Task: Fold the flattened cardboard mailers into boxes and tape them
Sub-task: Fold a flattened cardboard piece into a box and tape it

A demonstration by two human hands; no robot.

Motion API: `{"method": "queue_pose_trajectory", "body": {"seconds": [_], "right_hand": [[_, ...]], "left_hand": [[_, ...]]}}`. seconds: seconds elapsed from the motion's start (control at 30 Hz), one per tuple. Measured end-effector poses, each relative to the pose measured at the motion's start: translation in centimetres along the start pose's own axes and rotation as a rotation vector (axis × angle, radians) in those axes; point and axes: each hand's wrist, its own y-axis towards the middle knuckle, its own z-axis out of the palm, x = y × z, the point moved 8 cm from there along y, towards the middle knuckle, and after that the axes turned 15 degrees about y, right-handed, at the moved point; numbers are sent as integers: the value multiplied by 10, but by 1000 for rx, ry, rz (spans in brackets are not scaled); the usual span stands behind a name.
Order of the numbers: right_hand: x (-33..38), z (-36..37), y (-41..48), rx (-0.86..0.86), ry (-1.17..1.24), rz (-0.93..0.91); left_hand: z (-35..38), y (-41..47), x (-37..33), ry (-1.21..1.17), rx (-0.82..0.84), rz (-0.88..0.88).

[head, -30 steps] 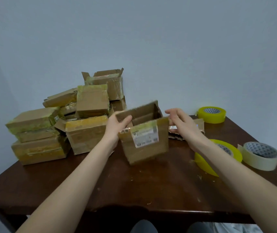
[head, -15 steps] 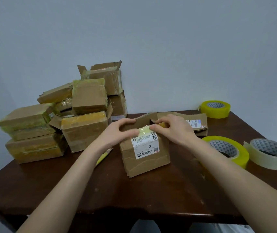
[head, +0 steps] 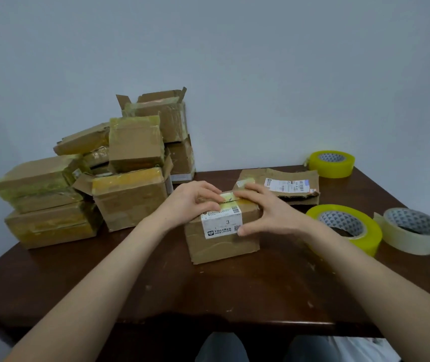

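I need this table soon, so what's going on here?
A person is closing a small brown cardboard box with a white label on the dark wooden table. The left hand and right hand press its top flaps down. A large yellow tape roll lies untouched beside the right arm.

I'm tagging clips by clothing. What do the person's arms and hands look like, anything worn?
The left forearm and right forearm are bare, no sleeves in view. The left hand and right hand wear no gloves; no watch, ring or bracelet shows.
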Motion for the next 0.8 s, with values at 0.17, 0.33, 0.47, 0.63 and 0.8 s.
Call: {"method": "queue_pose_trajectory", "body": {"seconds": [0.17,0.33,0.47,0.63,0.8], "right_hand": [[6,-14,-1,-137,-82,42],[10,-23,-11,-174,-277,117],[-9,-48,-38,-196,-120,213],[-48,-82,-94,-214,-519,590],[-46,-76,-102,-224,-669,511]], "left_hand": [[4,-3,-20,362,36,-110],[37,-10,-34,488,117,-84],[41,-8,-36,553,53,-58],[42,-10,-36,572,7,-70],[35,-11,-35,493,-30,-116]]}}
